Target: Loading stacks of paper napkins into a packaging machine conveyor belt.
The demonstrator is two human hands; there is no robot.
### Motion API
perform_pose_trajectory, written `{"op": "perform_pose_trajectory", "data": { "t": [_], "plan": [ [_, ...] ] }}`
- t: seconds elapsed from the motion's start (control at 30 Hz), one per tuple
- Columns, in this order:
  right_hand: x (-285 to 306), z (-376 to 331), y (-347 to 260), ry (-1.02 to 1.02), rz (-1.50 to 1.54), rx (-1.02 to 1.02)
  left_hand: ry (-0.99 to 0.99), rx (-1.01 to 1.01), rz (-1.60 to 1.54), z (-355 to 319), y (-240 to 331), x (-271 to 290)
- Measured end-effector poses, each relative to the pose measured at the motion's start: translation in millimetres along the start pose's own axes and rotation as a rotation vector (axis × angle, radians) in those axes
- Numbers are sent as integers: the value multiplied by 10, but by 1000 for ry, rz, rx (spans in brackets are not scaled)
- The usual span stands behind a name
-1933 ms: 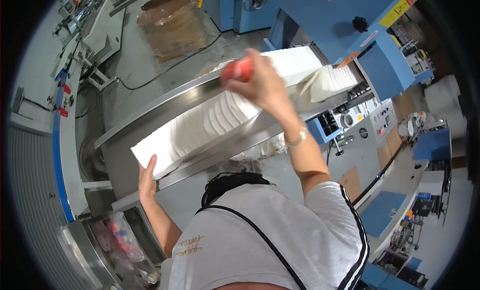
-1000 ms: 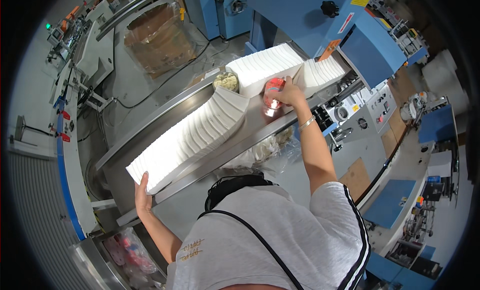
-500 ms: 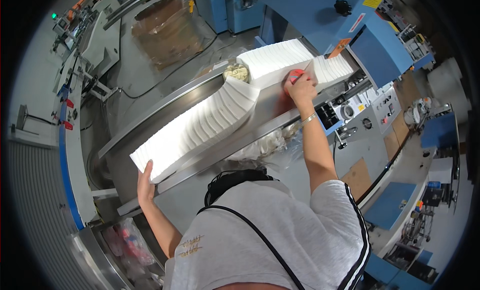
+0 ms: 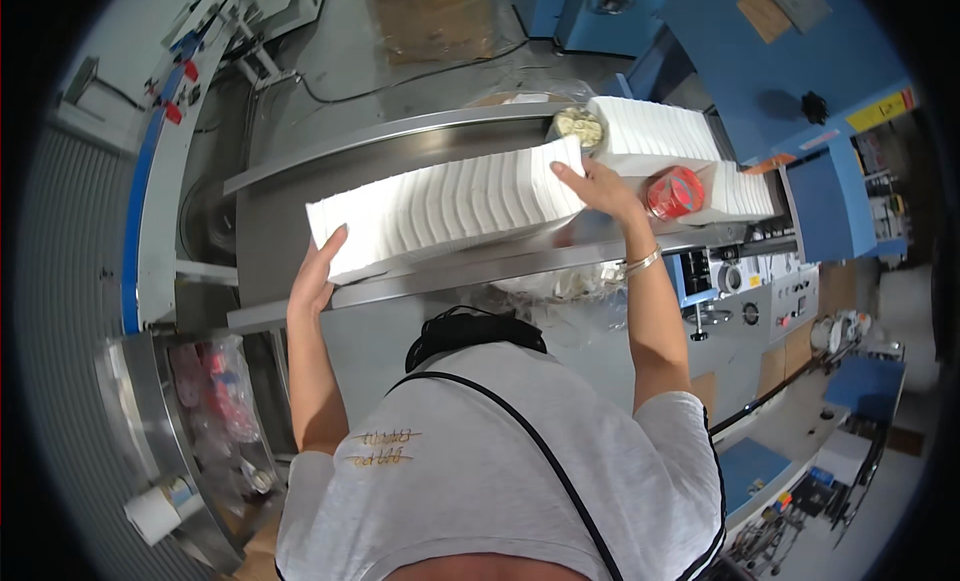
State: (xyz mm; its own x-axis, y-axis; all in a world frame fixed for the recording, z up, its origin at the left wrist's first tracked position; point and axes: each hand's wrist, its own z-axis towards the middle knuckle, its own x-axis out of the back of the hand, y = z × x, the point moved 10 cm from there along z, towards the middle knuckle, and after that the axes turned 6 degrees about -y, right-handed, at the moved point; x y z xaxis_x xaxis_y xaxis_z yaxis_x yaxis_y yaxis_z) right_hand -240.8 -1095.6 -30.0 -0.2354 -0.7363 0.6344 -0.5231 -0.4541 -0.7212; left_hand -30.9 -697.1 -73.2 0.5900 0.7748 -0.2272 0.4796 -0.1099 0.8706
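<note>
A long row of white, soft-looking folded sheets, like napkins (image 4: 450,206), lies along a metal trough (image 4: 290,206). My left hand (image 4: 315,276) presses on its left end, thumb over the top edge. At the right end my right hand (image 4: 598,189) holds the row, its thumb on the near side; some fingers are hidden. Just right of that hand, a red round object (image 4: 676,192) like a can or tape roll rests against a shorter white stack (image 4: 740,193). Behind it stands another white stack (image 4: 655,131), beside a round container with pale yellowish contents (image 4: 580,129).
A blue machine (image 4: 740,71) rises at the far right, with a control panel (image 4: 785,286) nearer me. Clear plastic wrap (image 4: 560,281) hangs by the trough's near rail. A cardboard box (image 4: 435,21) stands on the floor beyond. Bagged pink items (image 4: 225,381) lie lower left.
My right hand has left the red round object and moved left onto the row's right end. My left hand stays at the left end. The view has turned, and the row now sits apart from the far stack.
</note>
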Motion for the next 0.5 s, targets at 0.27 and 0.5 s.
{"op": "perform_pose_trajectory", "data": {
  "t": [0.27, 0.5],
  "plan": [
    [-507, -184, -138, -174, 232, -26, -112, 49, 95, 136, 181, 323],
    [-690, -32, 185, -316, 813, -221, -122, 167, 228, 255, 103, 392]
  ]
}}
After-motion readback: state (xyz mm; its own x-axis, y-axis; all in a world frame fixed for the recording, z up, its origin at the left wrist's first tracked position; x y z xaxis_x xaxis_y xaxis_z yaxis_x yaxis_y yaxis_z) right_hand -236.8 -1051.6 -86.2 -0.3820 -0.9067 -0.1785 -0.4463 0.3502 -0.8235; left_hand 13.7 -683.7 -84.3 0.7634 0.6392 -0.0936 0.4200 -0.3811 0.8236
